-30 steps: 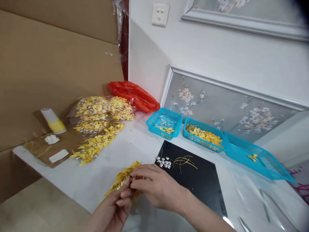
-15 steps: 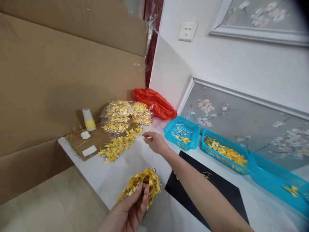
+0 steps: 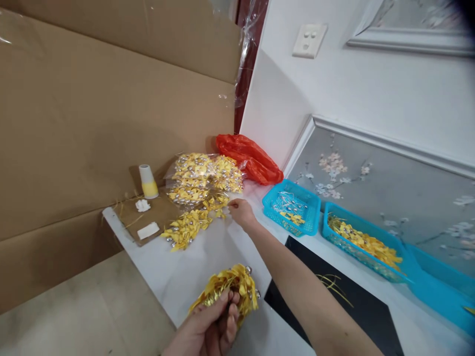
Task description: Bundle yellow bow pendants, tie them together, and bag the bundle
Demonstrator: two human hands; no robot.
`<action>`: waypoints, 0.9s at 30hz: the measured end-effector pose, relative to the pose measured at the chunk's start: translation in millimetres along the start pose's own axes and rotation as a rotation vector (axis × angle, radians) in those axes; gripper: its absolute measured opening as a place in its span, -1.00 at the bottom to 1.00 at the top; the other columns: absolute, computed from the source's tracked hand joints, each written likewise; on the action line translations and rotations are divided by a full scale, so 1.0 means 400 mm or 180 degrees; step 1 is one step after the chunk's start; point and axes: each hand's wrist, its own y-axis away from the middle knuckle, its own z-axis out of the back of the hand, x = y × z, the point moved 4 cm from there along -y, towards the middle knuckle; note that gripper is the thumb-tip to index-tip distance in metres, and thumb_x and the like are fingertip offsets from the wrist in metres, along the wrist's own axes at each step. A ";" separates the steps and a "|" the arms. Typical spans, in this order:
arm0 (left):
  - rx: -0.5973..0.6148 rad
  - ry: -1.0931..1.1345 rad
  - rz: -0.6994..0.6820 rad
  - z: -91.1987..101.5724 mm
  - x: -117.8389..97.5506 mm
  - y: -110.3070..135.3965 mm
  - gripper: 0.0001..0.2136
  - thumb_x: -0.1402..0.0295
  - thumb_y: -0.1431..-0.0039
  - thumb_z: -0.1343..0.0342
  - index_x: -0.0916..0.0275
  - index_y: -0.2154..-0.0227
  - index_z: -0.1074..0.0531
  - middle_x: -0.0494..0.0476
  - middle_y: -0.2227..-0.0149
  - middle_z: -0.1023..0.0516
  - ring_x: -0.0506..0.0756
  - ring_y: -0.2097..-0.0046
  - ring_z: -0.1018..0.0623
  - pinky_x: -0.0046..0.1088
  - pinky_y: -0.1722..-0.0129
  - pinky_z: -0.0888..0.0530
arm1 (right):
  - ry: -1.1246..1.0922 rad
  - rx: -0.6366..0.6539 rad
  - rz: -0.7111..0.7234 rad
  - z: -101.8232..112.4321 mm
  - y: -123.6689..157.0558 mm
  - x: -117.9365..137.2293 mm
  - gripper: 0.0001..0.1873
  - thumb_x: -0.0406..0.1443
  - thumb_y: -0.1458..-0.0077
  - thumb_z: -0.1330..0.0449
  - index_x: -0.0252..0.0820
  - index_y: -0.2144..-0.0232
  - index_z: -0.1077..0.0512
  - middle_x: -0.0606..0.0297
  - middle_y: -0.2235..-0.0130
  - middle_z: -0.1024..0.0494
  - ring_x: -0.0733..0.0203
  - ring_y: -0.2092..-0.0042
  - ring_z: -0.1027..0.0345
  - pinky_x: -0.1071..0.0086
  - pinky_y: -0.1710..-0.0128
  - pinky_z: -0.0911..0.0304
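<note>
My left hand [image 3: 213,326] is closed round a bunch of yellow ribbon bows with silver beads [image 3: 230,289], held low over the white table [image 3: 178,277]. My right arm stretches forward across the table. At its end, my right hand [image 3: 241,212] pinches at the near edge of a loose pile of yellow bows [image 3: 193,225]; what the fingertips hold is too small to make out. Behind that pile lie clear bags packed with the same bows [image 3: 202,175].
A red plastic bag [image 3: 250,158] lies in the corner. Blue baskets [image 3: 291,207] [image 3: 361,240] with yellow pieces line the wall on the right. A black mat [image 3: 341,301] lies under my arm. A cup [image 3: 148,181] stands by the cardboard sheets [image 3: 92,113] on the left.
My right hand left the bunch and reached forward to the loose pile of bows. My left hand kept the bunch. The view swung left.
</note>
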 end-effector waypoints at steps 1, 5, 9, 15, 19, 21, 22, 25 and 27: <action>0.0041 -0.0025 -0.0013 -0.001 0.001 -0.002 -0.92 0.63 -0.10 -0.07 0.45 0.37 -0.45 0.22 0.44 -0.53 -0.02 0.49 -0.54 -0.59 0.48 -0.56 | -0.0055 0.0022 0.0028 0.022 0.018 -0.005 -0.83 -0.26 -0.18 -0.13 -0.30 0.28 -0.40 0.27 0.28 -0.47 0.30 0.33 -0.37 0.37 0.34 -0.34; 0.0160 -0.0103 -0.0050 -0.006 0.012 -0.013 -0.90 0.61 -0.11 -0.08 0.48 0.31 -0.46 0.24 0.39 -0.52 -0.03 0.47 -0.54 -0.60 0.47 -0.55 | -0.0337 0.0147 0.0152 0.129 0.124 -0.020 -0.91 -0.37 -0.10 -0.12 -0.26 0.40 -0.41 0.36 0.49 -0.44 0.34 0.44 -0.33 0.48 0.47 -0.26; 0.0097 -0.0144 -0.0187 -0.020 0.025 -0.022 -0.82 0.63 -0.08 -0.10 0.46 0.22 -0.45 0.29 0.27 -0.53 -0.03 0.43 -0.55 -0.59 0.44 -0.56 | -0.0648 0.0240 0.0257 0.225 0.259 -0.029 -0.88 -0.30 -0.05 -0.10 -0.24 0.47 -0.38 0.36 0.53 -0.43 0.35 0.49 -0.31 0.50 0.52 -0.20; 0.0082 -0.0269 -0.0219 -0.055 0.054 -0.023 -0.82 0.64 -0.09 -0.07 0.47 0.23 -0.45 0.32 0.23 -0.51 -0.04 0.42 -0.54 -0.62 0.46 -0.56 | -0.0696 0.0101 0.0453 0.307 0.422 -0.012 -0.84 -0.22 -0.06 -0.14 -0.20 0.43 -0.39 0.38 0.50 -0.42 0.34 0.47 -0.28 0.48 0.48 -0.19; 0.0157 -0.0298 -0.0261 -0.065 0.069 -0.020 -0.83 0.66 -0.10 -0.04 0.48 0.25 -0.45 0.31 0.26 -0.51 -0.03 0.43 -0.54 -0.61 0.46 -0.55 | 0.0250 -0.0122 0.1390 0.307 0.518 0.047 -0.89 -0.40 -0.11 -0.11 -0.16 0.39 -0.44 0.34 0.34 -0.48 0.30 0.31 -0.33 0.42 0.28 -0.26; 0.0177 -0.0304 -0.0335 -0.066 0.072 -0.018 -0.84 0.68 -0.10 -0.02 0.47 0.29 -0.45 0.27 0.31 -0.51 -0.05 0.46 -0.53 -0.61 0.49 -0.54 | 0.0856 -0.0188 0.1891 0.285 0.560 0.067 -0.84 -0.44 -0.12 -0.09 -0.15 0.38 -0.44 0.27 0.22 -0.49 0.22 0.18 -0.32 0.33 0.17 -0.25; 0.0172 -0.0298 -0.0383 -0.065 0.072 -0.016 -0.84 0.69 -0.10 -0.01 0.46 0.30 -0.45 0.25 0.34 -0.50 -0.05 0.47 -0.52 -0.61 0.50 -0.54 | 0.1110 -0.0203 0.2052 0.272 0.576 0.071 -0.84 -0.44 -0.13 -0.09 -0.15 0.37 -0.44 0.25 0.17 -0.48 0.17 0.13 -0.30 0.27 0.14 -0.25; 0.0167 -0.0256 -0.0445 -0.061 0.073 -0.009 -0.84 0.69 -0.10 -0.01 0.43 0.33 -0.44 0.21 0.37 -0.49 -0.06 0.49 -0.50 -0.59 0.51 -0.53 | 0.1515 -0.0170 0.2192 0.238 0.598 0.062 -0.87 -0.42 -0.13 -0.10 -0.15 0.36 -0.43 0.22 0.07 -0.43 0.07 0.03 -0.24 0.17 0.08 -0.24; 0.0220 -0.0236 -0.0425 -0.058 0.075 -0.006 -0.85 0.67 -0.10 -0.02 0.41 0.33 -0.44 0.19 0.38 -0.49 -0.06 0.49 -0.50 -0.58 0.50 -0.53 | 0.1547 -0.0119 0.2196 0.225 0.599 0.053 -0.88 -0.43 -0.13 -0.10 -0.15 0.36 -0.42 0.22 0.05 -0.42 0.06 0.01 -0.22 0.16 0.07 -0.24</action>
